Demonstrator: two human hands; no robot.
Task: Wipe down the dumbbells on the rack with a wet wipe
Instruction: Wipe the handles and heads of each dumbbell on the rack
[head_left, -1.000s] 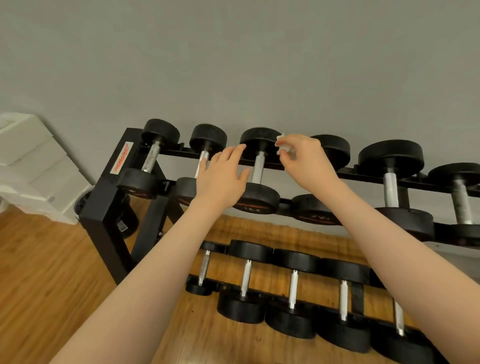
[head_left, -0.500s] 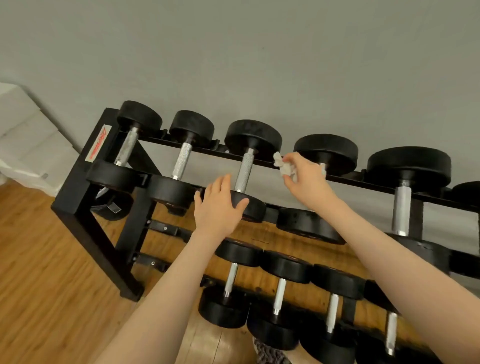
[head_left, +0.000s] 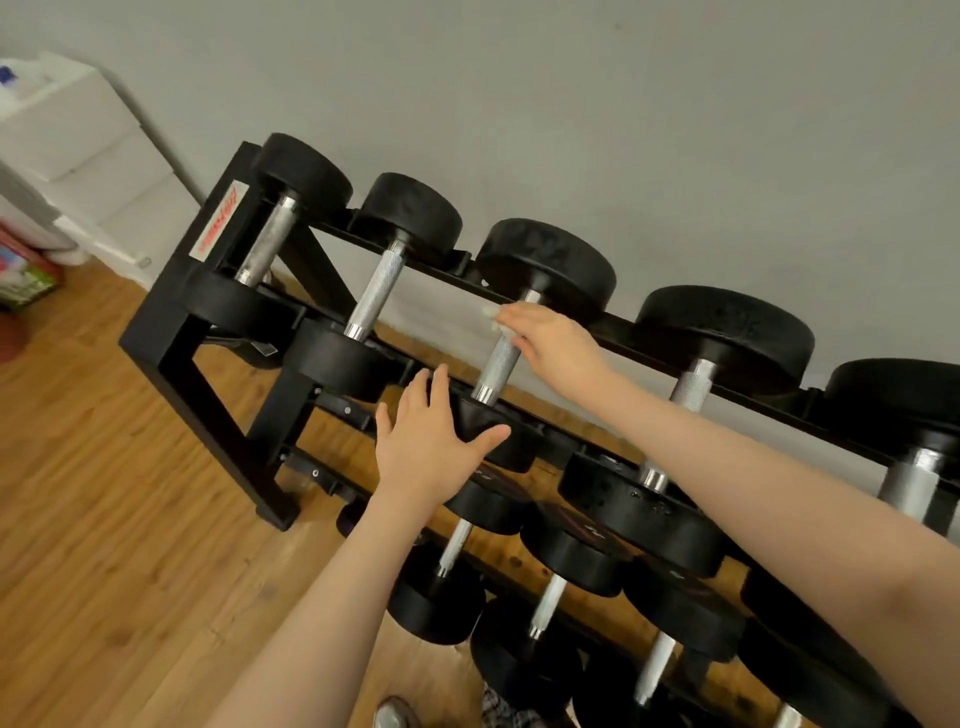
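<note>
A black two-tier rack (head_left: 171, 338) holds several black dumbbells with knurled steel handles. My right hand (head_left: 553, 343) pinches a small white wet wipe (head_left: 491, 313) against the upper part of the handle of the third dumbbell (head_left: 545, 260) on the top row. My left hand (head_left: 431, 441) lies with straight fingers on that dumbbell's near black head, thumb spread to the right. The wipe is mostly hidden under my fingers.
The lower row (head_left: 561, 566) of smaller dumbbells sits under my arms. A grey wall stands behind the rack. White drawers (head_left: 78, 135) and a colourful box (head_left: 26, 270) are at the left on the wooden floor (head_left: 104, 545).
The view has tilted and moved closer. My right hand with the wipe has come from the gap beside the fourth dumbbell onto the third dumbbell's handle. My left hand stays on its near head.
</note>
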